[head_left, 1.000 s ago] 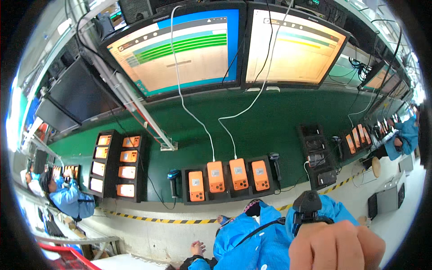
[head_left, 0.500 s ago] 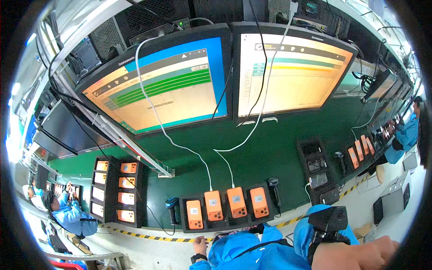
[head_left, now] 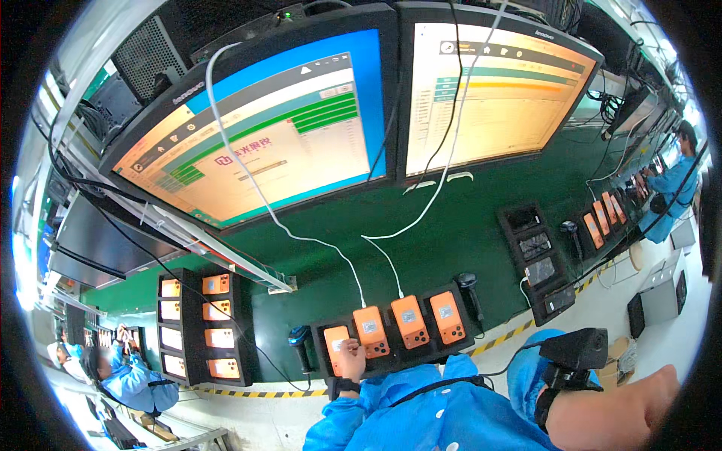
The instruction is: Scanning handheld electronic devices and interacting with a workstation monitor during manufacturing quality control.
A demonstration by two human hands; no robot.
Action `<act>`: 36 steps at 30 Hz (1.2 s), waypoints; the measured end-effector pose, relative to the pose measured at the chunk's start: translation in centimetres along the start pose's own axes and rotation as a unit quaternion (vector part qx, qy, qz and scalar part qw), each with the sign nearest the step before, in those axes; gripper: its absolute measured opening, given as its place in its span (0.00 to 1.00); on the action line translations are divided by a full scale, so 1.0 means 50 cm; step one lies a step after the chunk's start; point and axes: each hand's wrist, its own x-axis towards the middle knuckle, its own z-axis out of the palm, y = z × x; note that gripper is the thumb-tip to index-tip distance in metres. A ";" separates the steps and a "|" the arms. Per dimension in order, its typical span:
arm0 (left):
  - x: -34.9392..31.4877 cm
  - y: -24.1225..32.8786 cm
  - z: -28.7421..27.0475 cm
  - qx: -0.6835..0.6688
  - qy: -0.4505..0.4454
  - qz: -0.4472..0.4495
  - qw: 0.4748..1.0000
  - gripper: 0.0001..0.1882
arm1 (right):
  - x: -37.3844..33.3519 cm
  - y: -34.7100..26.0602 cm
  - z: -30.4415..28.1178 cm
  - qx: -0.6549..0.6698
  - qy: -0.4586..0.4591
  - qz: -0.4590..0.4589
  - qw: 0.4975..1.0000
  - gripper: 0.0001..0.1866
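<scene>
Two large monitors fill the upper frame. Four orange phones sit in the black tray at lower centre. Two handheld scanners flank it. Two white cables hang down.

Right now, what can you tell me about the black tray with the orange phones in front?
The black tray lies flat on the green bench, near its front edge with yellow-black tape. It looks like dark plastic and has four slots in a row, each holding an orange phone back-up, camera end toward the person. Two white cables run down to the middle phones. The left hand rests on the leftmost phone. A black scanner stands at each end.
</scene>
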 end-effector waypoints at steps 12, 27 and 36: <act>0.034 -0.071 0.061 0.061 -0.036 -0.068 0.995 0.20 | -0.406 0.388 -0.263 -0.422 0.230 0.488 0.729 0.07; -0.036 0.035 -0.030 -0.172 -0.128 0.045 0.976 0.12 | -0.666 0.628 -0.252 -0.614 0.096 0.470 0.627 0.19; -0.045 0.002 -0.007 -0.073 -0.114 0.048 0.990 0.12 | -0.659 0.619 -0.271 -0.501 0.344 0.524 0.597 0.22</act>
